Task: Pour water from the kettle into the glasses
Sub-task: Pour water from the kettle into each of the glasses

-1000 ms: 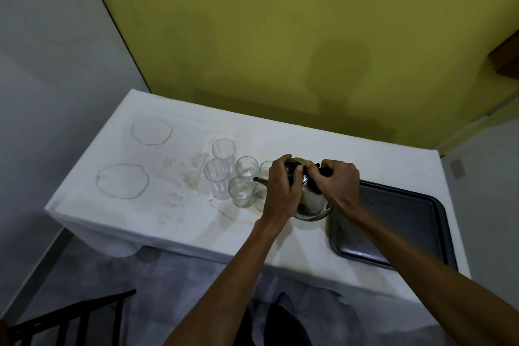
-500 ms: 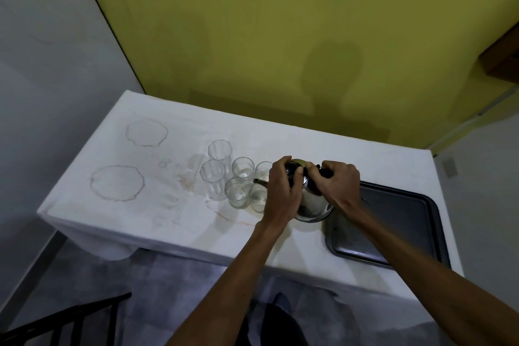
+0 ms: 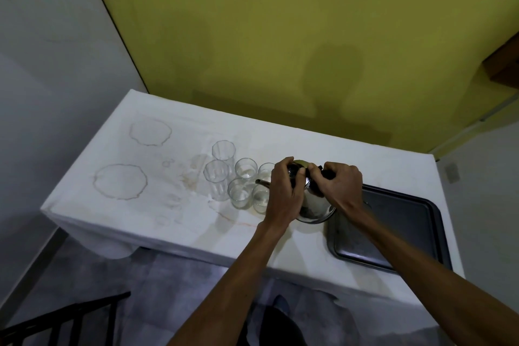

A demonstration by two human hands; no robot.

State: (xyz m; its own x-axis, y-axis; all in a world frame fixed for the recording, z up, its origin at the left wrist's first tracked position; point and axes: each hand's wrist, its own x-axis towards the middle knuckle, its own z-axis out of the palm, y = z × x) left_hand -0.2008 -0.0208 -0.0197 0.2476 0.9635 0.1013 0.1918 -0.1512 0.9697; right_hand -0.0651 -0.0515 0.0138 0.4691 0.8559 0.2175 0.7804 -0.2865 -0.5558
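Note:
A shiny steel kettle [image 3: 314, 205] is tilted to the left over the table, its thin spout [image 3: 262, 182] above the small glass [image 3: 260, 199] nearest it. My right hand [image 3: 341, 188] grips the kettle's black handle. My left hand [image 3: 286, 191] presses on the lid and body. Several clear glasses stand in a cluster left of the kettle: two tall ones [image 3: 223, 150] [image 3: 216, 177] and smaller ones [image 3: 246, 168] [image 3: 239, 194]. No stream of water is clearly visible.
A dark metal tray [image 3: 407, 233] lies on the right of the white cloth-covered table [image 3: 168, 219]. The cloth has ring-shaped stains [image 3: 120, 181] at left. A dark chair frame [image 3: 70, 317] stands at lower left. The yellow wall is right behind the table.
Both hands and the kettle have stayed in the same hold and tilt over the glasses. Only the camera view has shifted slightly.

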